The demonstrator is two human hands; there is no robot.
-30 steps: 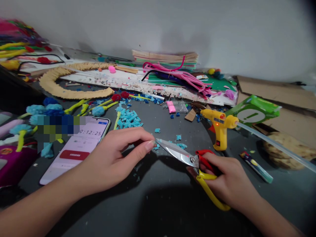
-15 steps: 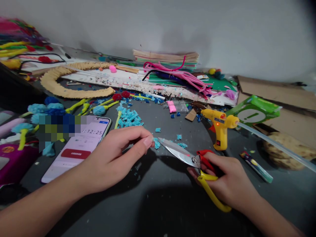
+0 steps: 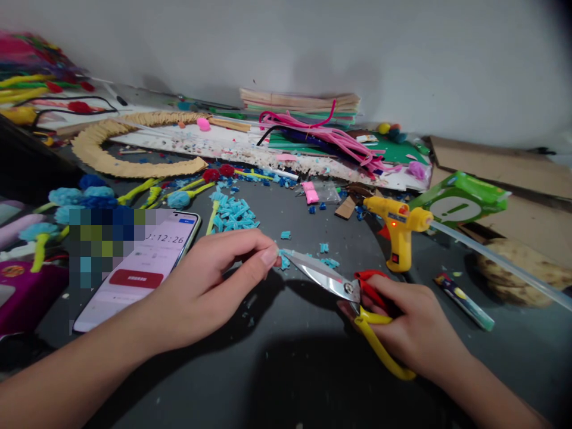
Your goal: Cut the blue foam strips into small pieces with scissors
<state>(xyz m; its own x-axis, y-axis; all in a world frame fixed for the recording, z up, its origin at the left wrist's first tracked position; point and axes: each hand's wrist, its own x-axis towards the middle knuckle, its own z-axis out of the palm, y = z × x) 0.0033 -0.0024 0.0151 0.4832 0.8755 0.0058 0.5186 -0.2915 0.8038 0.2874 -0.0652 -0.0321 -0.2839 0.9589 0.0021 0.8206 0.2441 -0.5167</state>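
Thumb and index finger of my left hand (image 3: pixel 218 280) are pinched together on a small light-blue piece (image 3: pixel 281 254), mostly hidden by the fingertips. My right hand (image 3: pixel 417 325) grips scissors (image 3: pixel 322 277) with red and yellow handles. Their blades look nearly closed, and the tips touch or almost touch the blue piece; exact contact is hard to make out. Behind my left hand lies a pile of short light-blue fuzzy pieces (image 3: pixel 236 213), with a few more scattered near the scissor blades.
A phone (image 3: pixel 138 277) showing a timer lies beside my left forearm. To the right stand a yellow glue gun (image 3: pixel 399 232) with a long glue stick and a green box (image 3: pixel 465 199). Fuzzy blue flowers (image 3: pixel 98 196) lie left; pink stems (image 3: pixel 322 140) lie at the back.
The scissors have shifted slightly left, bringing their tips closer to the piece in my left hand. My left hand has barely moved.
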